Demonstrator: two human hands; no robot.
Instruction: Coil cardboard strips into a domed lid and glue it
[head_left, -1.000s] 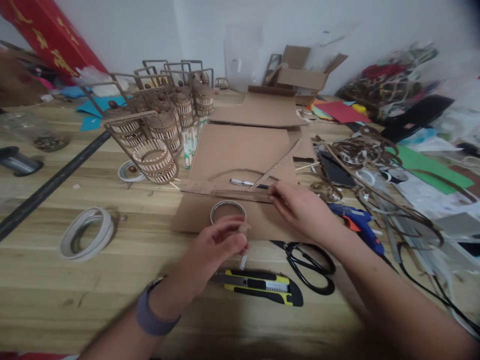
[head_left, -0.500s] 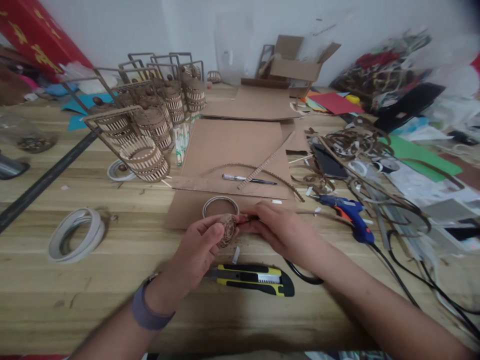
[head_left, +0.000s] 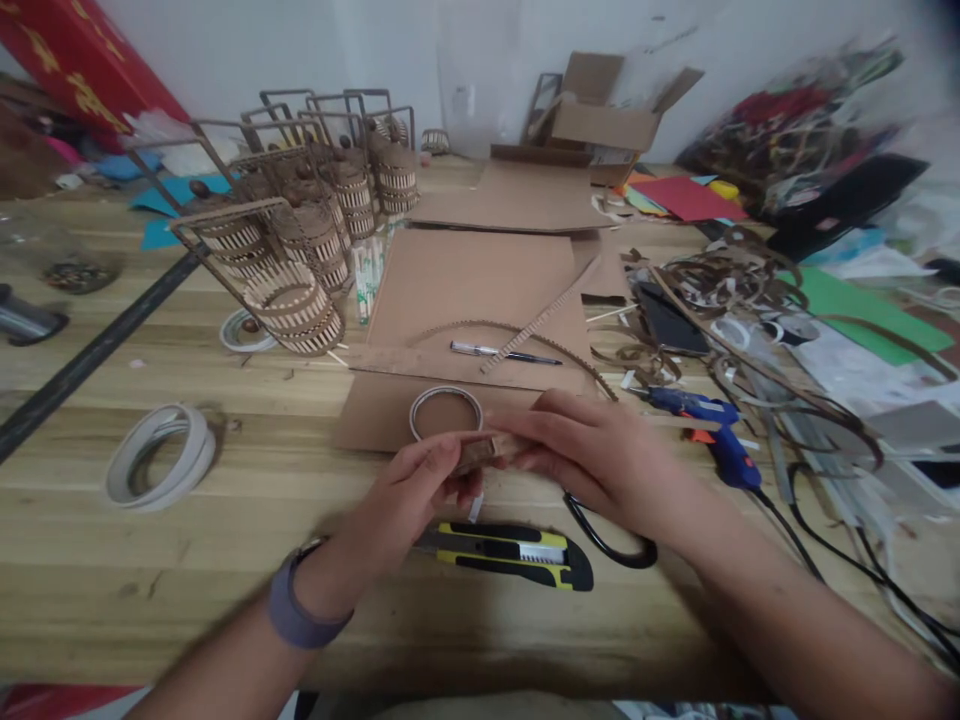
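Note:
My left hand point(head_left: 405, 505) is closed around a small coil of brown corrugated cardboard strip point(head_left: 477, 453), seen nearly edge-on between thumb and fingers. At the coil's right side, my right hand point(head_left: 600, 455) pinches the cardboard strip; its fingertips are slightly blurred. A length of the strip trails out to the right behind that hand. Just beyond the coil lies a tape ring point(head_left: 448, 390) on the cardboard sheet. Below the hands rests a yellow and black utility knife point(head_left: 517, 553). Black scissors handles point(head_left: 615, 553) show partly under my right wrist.
A blue glue gun point(head_left: 705, 410) with a cable lies to the right, near tangled cardboard strips point(head_left: 720, 275). A pen point(head_left: 506, 352) lies on the cardboard sheets point(head_left: 487, 270). Several small lantern-like baskets point(head_left: 300, 310) stand at back left. White rings point(head_left: 161, 458) lie at left.
The coil has turned from showing its spiral face to nearly edge-on. Both hands stay together, and my right hand has shifted slightly right. The whole view has shifted a little.

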